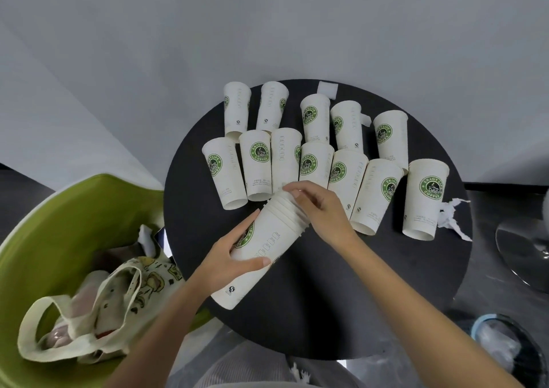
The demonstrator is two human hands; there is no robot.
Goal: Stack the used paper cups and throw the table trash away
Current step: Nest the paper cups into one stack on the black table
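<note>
A tilted stack of paper cups (pixel 269 240) is held low over the near part of the round black desk (pixel 326 304), its base pointing toward the person and its layered rims pointing away. The left hand (pixel 234 258) grips the stack around its middle, thumb across the side facing up. The right hand (pixel 322 209) curls its fingers over the stack's rim end, grasping it there. Just beyond the stack, twelve loose paper cups (pixel 255 164) with green logos are spread over the desk in two rough rows. Right of the stack, at the desk's edge, lies a crumpled paper scrap (pixel 454 218). Left of the stack, off the desk, a green chair (pixel 44 227) holds a printed tote bag (pixel 124 292).
</note>
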